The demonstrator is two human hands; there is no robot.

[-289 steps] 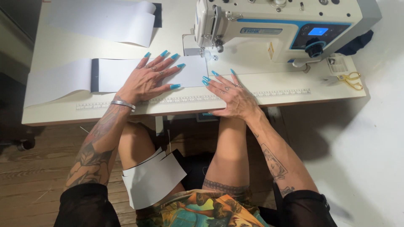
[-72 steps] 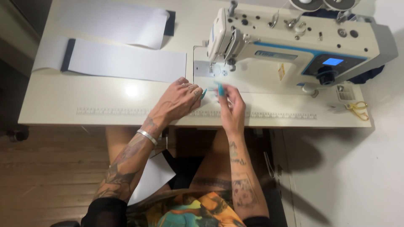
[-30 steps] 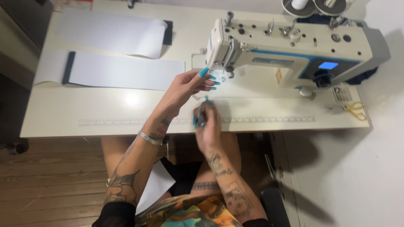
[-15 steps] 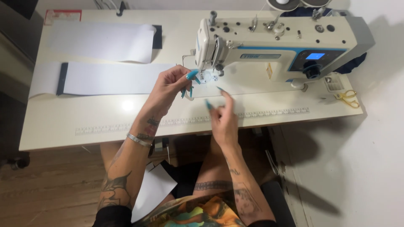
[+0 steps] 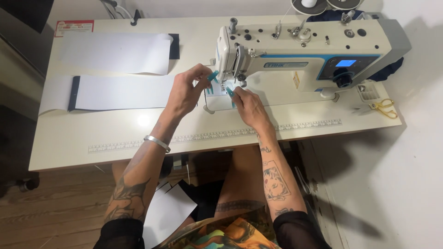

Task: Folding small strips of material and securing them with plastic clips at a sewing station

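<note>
- Both hands work at the sewing machine [image 5: 295,50] needle: my left hand [image 5: 184,92] and right hand [image 5: 247,106] pinch, probably thread, fingertips closed.
- White fabric strips [image 5: 120,92] lie well left, unsewn; threading seems unfinished.

Sewing machine [image 5: 304,50]: cream-white body with a blue stripe and a blue display panel on its right column. It stands upright on the worktop [image 5: 115,138], at the 1 o'clock position. The needle area [image 5: 229,83] sits under the head at the machine's left end. The left hand [image 5: 187,92] and the right hand [image 5: 247,106] both reach to the needle area, fingertips pinched close to it. Whether they hold thread cannot be determined.
</note>
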